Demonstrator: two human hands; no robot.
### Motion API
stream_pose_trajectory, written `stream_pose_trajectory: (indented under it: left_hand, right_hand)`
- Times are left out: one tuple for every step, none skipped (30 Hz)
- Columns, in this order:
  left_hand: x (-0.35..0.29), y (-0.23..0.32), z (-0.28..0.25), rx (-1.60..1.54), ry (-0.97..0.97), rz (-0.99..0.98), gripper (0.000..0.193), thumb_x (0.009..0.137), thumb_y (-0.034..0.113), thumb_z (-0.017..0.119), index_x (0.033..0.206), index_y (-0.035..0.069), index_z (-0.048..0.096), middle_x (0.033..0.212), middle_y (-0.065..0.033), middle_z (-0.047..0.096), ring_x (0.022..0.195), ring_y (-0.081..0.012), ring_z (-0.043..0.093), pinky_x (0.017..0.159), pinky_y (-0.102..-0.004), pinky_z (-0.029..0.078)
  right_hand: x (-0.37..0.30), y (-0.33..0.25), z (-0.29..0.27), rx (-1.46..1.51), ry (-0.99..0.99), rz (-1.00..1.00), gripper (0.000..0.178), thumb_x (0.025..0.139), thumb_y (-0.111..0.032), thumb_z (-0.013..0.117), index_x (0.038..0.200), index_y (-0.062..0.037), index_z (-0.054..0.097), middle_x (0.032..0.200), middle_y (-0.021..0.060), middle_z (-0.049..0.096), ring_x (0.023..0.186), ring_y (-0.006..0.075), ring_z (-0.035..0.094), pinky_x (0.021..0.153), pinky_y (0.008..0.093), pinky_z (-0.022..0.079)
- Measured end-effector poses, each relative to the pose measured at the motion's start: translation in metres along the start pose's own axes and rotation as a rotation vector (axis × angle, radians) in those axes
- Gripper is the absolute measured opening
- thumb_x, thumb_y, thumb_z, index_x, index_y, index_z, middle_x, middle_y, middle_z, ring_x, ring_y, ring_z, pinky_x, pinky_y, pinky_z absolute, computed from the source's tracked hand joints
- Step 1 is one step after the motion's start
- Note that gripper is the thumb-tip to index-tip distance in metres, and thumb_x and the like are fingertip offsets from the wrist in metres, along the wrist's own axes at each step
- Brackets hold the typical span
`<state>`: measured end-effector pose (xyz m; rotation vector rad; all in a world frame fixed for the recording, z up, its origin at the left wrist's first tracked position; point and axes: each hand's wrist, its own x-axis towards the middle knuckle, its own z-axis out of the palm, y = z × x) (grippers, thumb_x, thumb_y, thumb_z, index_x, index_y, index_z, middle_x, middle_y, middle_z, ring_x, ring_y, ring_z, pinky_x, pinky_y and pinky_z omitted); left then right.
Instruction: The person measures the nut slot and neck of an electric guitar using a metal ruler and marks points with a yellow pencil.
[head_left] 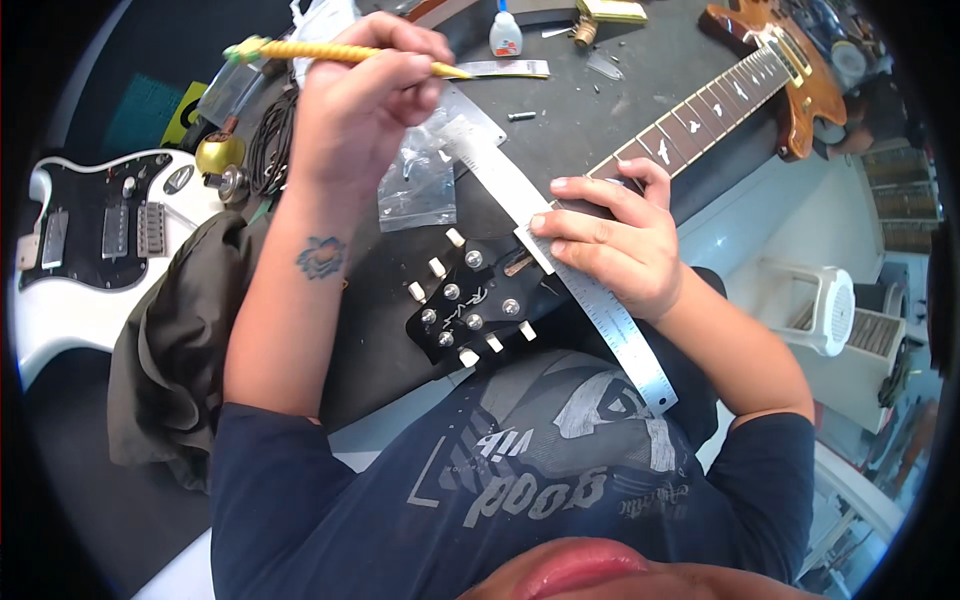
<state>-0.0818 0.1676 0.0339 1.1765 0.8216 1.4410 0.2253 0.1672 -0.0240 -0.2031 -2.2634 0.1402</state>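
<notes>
A yellow pencil (330, 50) with a green-tipped end is pinched in my left hand (375, 105), its point facing right above the bench. My right hand (625, 240) holds a steel ruler (605, 315) across an electric guitar's neck near the headstock, with fingertips pressed on it. The ruler runs diagonally from the bench down toward my shirt. Beside those fingertips lies a narrow white strip (535, 250), at the nut end of the neck. The black headstock (470, 310) has white tuner buttons, and the inlaid fretboard (700, 115) stretches to the upper right. My right thumb is hidden.
A white guitar (110, 240) lies at left beside a dark cloth (185, 340). Clear plastic bags (420, 195), a small glue bottle (506, 36), a screw (521, 116) and black cables (272, 145) are on the bench. A white stool (830, 310) stands at right.
</notes>
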Motion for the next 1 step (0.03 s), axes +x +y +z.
stream_pose_trajectory:
  left_hand:
    - [-0.0005,-0.0023,-0.0007,-0.009,0.011,0.017,0.012,0.094,0.006,0.067,0.105,0.002,0.063,0.121,-0.0161,0.065,0.080,-0.0126,0.061,0.071,-0.0241,0.051]
  right_hand:
    - [0.0012,0.0004,0.0018,0.003,0.013,0.007,0.006,0.085,-0.017,0.076,0.090,-0.0162,0.074,0.110,-0.0005,0.083,0.117,0.0257,0.075,0.112,0.0509,0.034]
